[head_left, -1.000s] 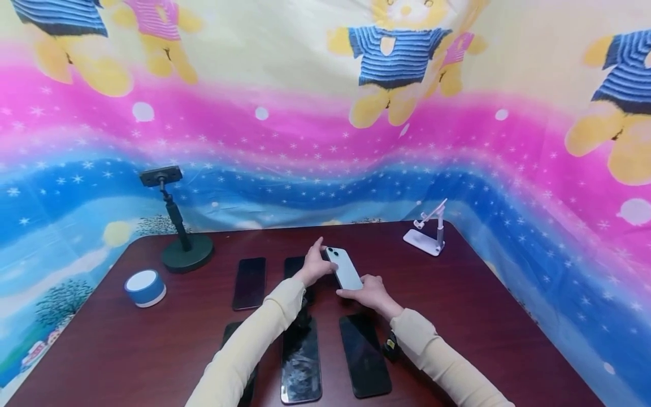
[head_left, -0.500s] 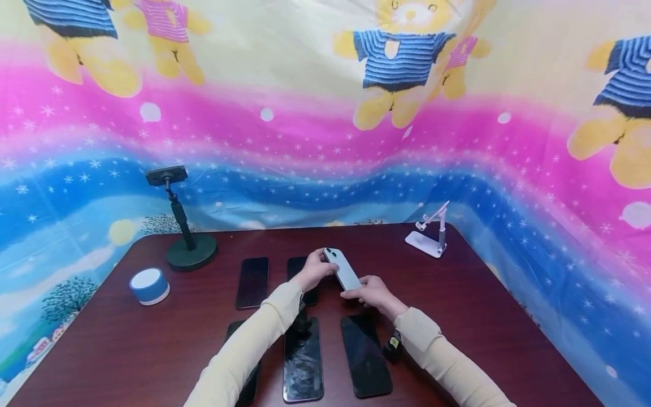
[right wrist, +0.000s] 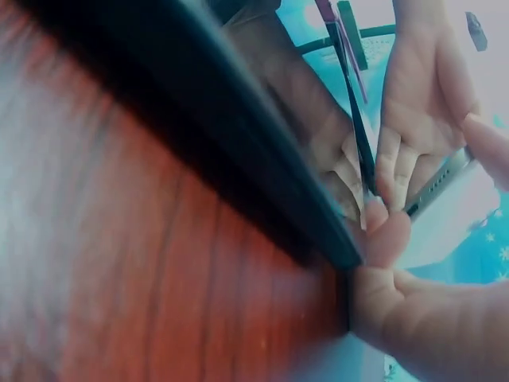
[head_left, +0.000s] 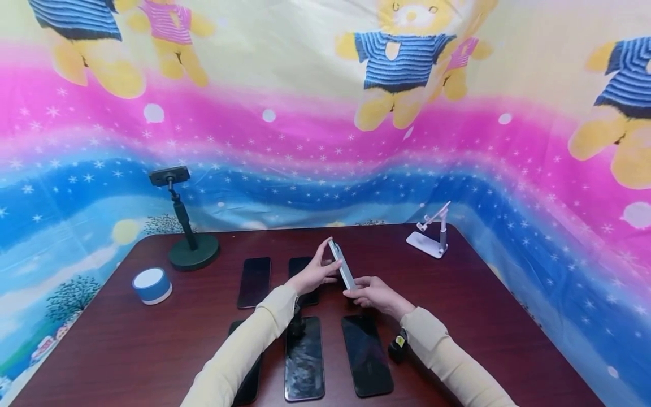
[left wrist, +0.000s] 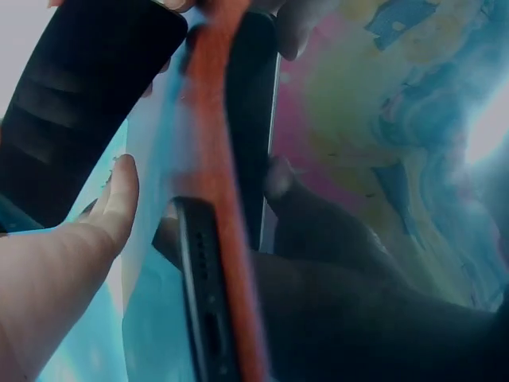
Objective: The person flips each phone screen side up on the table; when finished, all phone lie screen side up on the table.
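Both hands hold one pale phone [head_left: 343,267] raised above the table, seen nearly edge-on in the head view. My left hand [head_left: 311,277] grips its upper part near the camera bump, thumb along the side. At the lower end, my right hand [head_left: 377,295] pinches it between thumb and fingers. The left wrist view shows its black screen [left wrist: 87,103], while its light back [right wrist: 453,215] shows in the right wrist view. Below the hands lie several dark phones, among them a lower middle phone [head_left: 304,367] and a lower right phone [head_left: 367,356].
An upper left phone [head_left: 254,282] lies flat; an upper middle phone [head_left: 300,264] is partly behind the left hand. The left sleeve covers part of another phone [head_left: 248,387]. Around them stand a dark green phone stand [head_left: 194,252], a blue-and-white cylinder [head_left: 152,286] and a white folding stand [head_left: 427,244].
The held phone has turned from showing its pale back to nearly edge-on, its top rising slightly. Both hands keep hold of it, and the view has shifted a little.
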Available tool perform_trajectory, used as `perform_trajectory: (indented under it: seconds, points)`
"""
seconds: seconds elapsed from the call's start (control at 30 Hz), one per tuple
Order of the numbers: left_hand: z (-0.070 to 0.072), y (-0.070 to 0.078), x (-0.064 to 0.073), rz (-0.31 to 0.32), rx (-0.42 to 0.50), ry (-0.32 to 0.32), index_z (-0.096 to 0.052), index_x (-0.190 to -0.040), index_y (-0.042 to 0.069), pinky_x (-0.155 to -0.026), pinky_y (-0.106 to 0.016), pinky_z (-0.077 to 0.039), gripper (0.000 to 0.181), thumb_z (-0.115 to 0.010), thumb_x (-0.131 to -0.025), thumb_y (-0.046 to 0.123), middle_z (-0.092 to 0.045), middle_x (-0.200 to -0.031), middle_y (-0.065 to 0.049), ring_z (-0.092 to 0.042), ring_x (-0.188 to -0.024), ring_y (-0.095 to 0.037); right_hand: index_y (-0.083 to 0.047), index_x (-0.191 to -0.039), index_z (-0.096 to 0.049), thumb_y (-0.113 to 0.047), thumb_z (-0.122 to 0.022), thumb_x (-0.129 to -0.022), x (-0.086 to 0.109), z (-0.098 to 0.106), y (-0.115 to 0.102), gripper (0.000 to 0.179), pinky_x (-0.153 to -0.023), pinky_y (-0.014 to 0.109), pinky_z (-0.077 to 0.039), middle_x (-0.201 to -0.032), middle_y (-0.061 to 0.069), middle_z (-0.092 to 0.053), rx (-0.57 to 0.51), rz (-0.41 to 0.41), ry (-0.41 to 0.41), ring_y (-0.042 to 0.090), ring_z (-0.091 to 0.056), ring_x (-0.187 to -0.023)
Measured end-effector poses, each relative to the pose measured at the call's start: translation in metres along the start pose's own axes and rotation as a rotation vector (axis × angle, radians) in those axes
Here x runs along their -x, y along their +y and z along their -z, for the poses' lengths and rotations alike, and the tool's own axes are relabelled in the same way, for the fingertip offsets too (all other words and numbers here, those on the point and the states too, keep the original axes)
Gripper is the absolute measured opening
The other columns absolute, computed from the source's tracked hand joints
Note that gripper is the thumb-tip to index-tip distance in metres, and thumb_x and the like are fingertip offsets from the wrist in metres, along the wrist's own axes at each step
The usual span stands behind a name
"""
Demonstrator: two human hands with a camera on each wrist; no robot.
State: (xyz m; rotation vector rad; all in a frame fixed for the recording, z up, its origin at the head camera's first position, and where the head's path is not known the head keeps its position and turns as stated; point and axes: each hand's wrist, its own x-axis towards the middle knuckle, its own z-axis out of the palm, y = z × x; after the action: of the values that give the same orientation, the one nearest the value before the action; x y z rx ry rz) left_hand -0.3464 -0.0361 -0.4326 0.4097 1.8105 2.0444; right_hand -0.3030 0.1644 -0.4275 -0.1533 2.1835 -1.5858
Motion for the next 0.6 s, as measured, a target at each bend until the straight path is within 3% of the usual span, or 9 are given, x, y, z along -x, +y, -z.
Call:
perform_trajectory:
  seconds: [0.27, 0.4, 0.6]
  points:
    - [-0.003, -0.002, -0.003, -0.013, 0.027, -0.036, 0.000, -0.150, 0.039, -0.106, -0.059, -0.037, 0.069, -0.046, -0.102, 0.020, -0.028, -0.147, -0.033, -0.046, -0.124, -0.051, 0.008, -0.142, -0.036, -0.021, -0.059, -0.095, 0.003, 0.006, 0.001, 0.060, -0.074, 0.027, -0.052, -0.120, 0.018, -0.060, -0.057, 0.018, -0.116, 0.019, -0.067, -0.093]
    - [-0.006, -0.001, -0.004, -0.013, 0.040, 0.007, -0.003, -0.151, 0.037, -0.102, -0.058, -0.041, 0.070, -0.049, -0.101, 0.020, -0.033, -0.145, -0.033, -0.053, -0.117, -0.049, 0.005, -0.140, -0.041, -0.025, -0.062, -0.094, 0.004, 0.011, -0.001, 0.059, -0.074, 0.031, -0.055, -0.118, 0.019, -0.065, 0.009, 0.048, -0.101, 0.023, -0.070, -0.095]
    - [-0.011, 0.002, -0.005, -0.009, 0.011, 0.072, -0.006, -0.152, 0.034, -0.098, -0.057, -0.045, 0.071, -0.052, -0.100, 0.021, -0.041, -0.141, -0.032, -0.063, -0.105, -0.037, 0.004, -0.132, -0.054, -0.025, -0.067, -0.090, 0.008, 0.016, -0.010, 0.052, -0.065, 0.032, -0.057, -0.102, 0.019, -0.072, 0.109, 0.121, -0.044, 0.024, -0.072, -0.083]
